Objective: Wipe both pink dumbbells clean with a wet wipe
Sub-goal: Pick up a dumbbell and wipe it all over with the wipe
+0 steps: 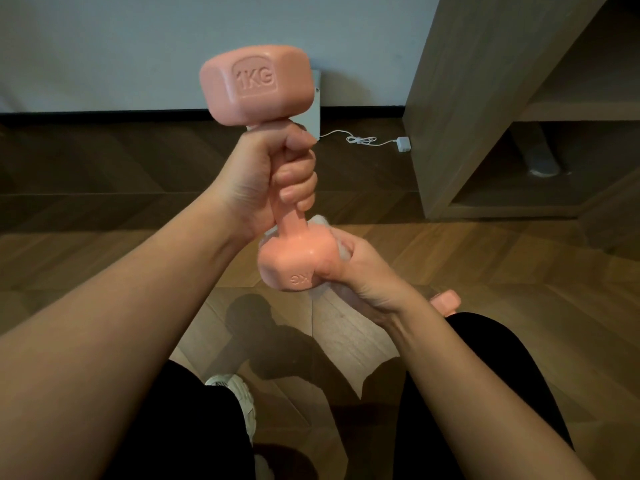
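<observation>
A pink dumbbell (258,86) marked 1KG stands upright in the air at the middle of the head view. My left hand (273,174) grips its handle. Its lower head (294,261) is wrapped from the right and behind by my right hand (349,268), which holds a white wet wipe (320,221) against it. Most of the wipe is hidden; only white edges show above and under the head. A second pink dumbbell (446,302) lies on the floor just beyond my right knee, mostly hidden by my right forearm.
A wooden shelf unit (467,109) stands at the right. A white cable with a charger block (403,145) lies on the wood floor (104,244) by the wall. A white panel (316,109) leans behind the dumbbell. My knees and a white shoe (239,396) are below.
</observation>
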Available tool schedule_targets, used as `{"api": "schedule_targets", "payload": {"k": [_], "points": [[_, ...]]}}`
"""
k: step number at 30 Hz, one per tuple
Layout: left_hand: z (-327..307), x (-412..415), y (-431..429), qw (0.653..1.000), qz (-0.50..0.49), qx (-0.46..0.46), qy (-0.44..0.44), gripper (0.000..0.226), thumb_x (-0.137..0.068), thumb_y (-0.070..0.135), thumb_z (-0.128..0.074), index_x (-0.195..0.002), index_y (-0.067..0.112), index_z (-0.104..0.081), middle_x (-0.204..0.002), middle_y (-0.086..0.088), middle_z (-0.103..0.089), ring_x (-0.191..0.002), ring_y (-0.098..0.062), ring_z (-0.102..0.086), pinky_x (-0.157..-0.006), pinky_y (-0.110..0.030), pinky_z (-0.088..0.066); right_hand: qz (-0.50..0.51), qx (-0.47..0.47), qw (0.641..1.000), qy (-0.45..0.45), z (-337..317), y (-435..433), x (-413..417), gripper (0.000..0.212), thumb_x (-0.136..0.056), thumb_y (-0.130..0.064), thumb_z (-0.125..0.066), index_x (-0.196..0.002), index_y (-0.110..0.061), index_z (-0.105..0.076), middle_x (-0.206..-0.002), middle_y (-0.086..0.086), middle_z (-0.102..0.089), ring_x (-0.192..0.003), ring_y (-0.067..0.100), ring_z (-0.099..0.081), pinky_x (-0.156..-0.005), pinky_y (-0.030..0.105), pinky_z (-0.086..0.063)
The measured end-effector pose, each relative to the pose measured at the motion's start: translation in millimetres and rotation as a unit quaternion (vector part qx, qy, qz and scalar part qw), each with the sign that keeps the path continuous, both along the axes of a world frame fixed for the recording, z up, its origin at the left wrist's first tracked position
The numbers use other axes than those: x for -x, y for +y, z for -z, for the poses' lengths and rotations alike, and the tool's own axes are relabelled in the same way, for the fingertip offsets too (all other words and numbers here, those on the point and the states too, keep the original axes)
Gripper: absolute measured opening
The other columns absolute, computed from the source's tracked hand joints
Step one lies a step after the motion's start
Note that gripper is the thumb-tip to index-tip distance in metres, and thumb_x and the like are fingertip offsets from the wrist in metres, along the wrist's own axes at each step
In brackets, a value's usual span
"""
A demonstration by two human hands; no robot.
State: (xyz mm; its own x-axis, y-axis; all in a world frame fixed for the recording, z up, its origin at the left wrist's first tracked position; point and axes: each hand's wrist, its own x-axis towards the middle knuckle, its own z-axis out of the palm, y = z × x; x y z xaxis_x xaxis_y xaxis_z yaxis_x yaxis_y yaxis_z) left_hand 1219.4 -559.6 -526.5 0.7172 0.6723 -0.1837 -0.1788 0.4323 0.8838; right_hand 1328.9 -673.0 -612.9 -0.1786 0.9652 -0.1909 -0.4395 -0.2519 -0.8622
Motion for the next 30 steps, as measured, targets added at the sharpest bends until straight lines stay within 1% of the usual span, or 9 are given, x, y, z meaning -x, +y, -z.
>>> {"api": "schedule_targets", "payload": {"k": [4, 8, 12, 15, 19, 22, 25, 28, 30], "points": [[5, 1, 1, 0.997, -0.046, -0.023, 0.061, 0.052, -0.089, 0.007, -0.042, -0.039, 0.023, -0.041, -0.036, 0.005, -0.029, -0.033, -0.012, -0.027, -0.043, -0.025, -0.029, 0.063, -0.016, 0.984, -0.166, 0, -2, -9, 0.054, -0.069, -0.03, -0.079, -0.12, -0.019, -0.065, -0.113, 0.0, -0.07, -0.108, 0.016, -0.065, -0.085, 0.03, -0.056], [10, 3, 3, 0.994, -0.074, -0.018, 0.084, 0.047, -0.088, 0.008, -0.05, -0.044, 0.023, -0.046, -0.039, 0.005, -0.034, -0.036, -0.012, -0.032, -0.043, -0.024, -0.034, 0.061, -0.08, 0.966, -0.24, 0, -5, -7, 0.045, -0.086, -0.024, -0.07, -0.129, -0.02, -0.058, -0.119, -0.001, -0.067, -0.111, 0.013, -0.063, -0.09, 0.032, -0.056], [12, 2, 4, 0.991, -0.093, 0.011, 0.091, 0.045, -0.086, 0.01, -0.052, -0.043, 0.023, -0.045, -0.038, 0.005, -0.033, -0.035, -0.012, -0.031, -0.043, -0.023, -0.034, 0.042, -0.091, 0.953, -0.287, -1, -5, -9, 0.055, -0.087, -0.029, -0.072, -0.137, -0.019, -0.052, -0.129, -0.005, -0.06, -0.118, 0.01, -0.057, -0.099, 0.036, -0.051], [14, 2, 3, 0.989, -0.108, 0.029, 0.093, 0.045, -0.085, 0.01, -0.053, -0.043, 0.022, -0.044, -0.038, 0.004, -0.033, -0.035, -0.012, -0.031, -0.045, -0.024, -0.034, 0.058, -0.108, 0.945, -0.302, -1, -6, -9, 0.059, -0.083, -0.031, -0.075, -0.137, -0.021, -0.053, -0.133, -0.006, -0.057, -0.122, 0.01, -0.055, -0.1, 0.038, -0.051], [12, 3, 4, 0.989, -0.117, 0.051, 0.077, 0.043, -0.086, 0.01, -0.051, -0.045, 0.021, -0.042, -0.038, 0.004, -0.031, -0.035, -0.012, -0.029, -0.046, -0.025, -0.032, 0.085, -0.086, 0.963, -0.241, -1, -5, -10, 0.073, -0.072, -0.036, -0.082, -0.136, -0.033, -0.045, -0.132, -0.007, -0.057, -0.118, 0.009, -0.059, -0.092, 0.029, -0.054], [13, 3, 6, 0.99, -0.111, 0.053, 0.07, 0.043, -0.086, 0.011, -0.051, -0.045, 0.021, -0.042, -0.039, 0.005, -0.032, -0.036, -0.012, -0.03, -0.046, -0.025, -0.033, 0.034, -0.048, 0.965, -0.257, -1, -2, -13, 0.059, -0.073, -0.047, -0.075, -0.124, -0.025, -0.055, -0.113, -0.009, -0.064, -0.103, 0.007, -0.064, -0.08, 0.021, -0.054], [15, 2, 6, 0.991, -0.102, 0.053, 0.073, 0.044, -0.086, 0.012, -0.051, -0.044, 0.022, -0.042, -0.038, 0.005, -0.033, -0.035, -0.012, -0.03, -0.045, -0.025, -0.034, 0.006, -0.047, 0.969, -0.243, 2, -3, -12, 0.035, -0.084, -0.039, -0.072, -0.112, -0.021, -0.062, -0.098, -0.01, -0.068, -0.093, 0.006, -0.066, -0.076, 0.018, -0.053], [18, 2, 8, 0.99, -0.095, 0.043, 0.09, 0.045, -0.085, 0.012, -0.053, -0.043, 0.023, -0.044, -0.038, 0.005, -0.034, -0.035, -0.011, -0.032, -0.044, -0.024, -0.035, 0.024, -0.082, 0.963, -0.257, 2, -3, -14, 0.028, -0.086, -0.031, -0.071, -0.113, -0.025, -0.063, -0.102, -0.008, -0.068, -0.098, 0.011, -0.066, -0.081, 0.025, -0.056], [20, 2, 7, 0.991, -0.084, 0.039, 0.1, 0.044, -0.085, 0.013, -0.054, -0.042, 0.023, -0.045, -0.038, 0.006, -0.035, -0.035, -0.011, -0.033, -0.045, -0.024, -0.036, 0.013, -0.096, 0.959, -0.267, 2, -3, -15, 0.039, -0.086, -0.031, -0.072, -0.122, -0.029, -0.06, -0.115, -0.011, -0.064, -0.108, 0.011, -0.062, -0.087, 0.028, -0.055]]}}
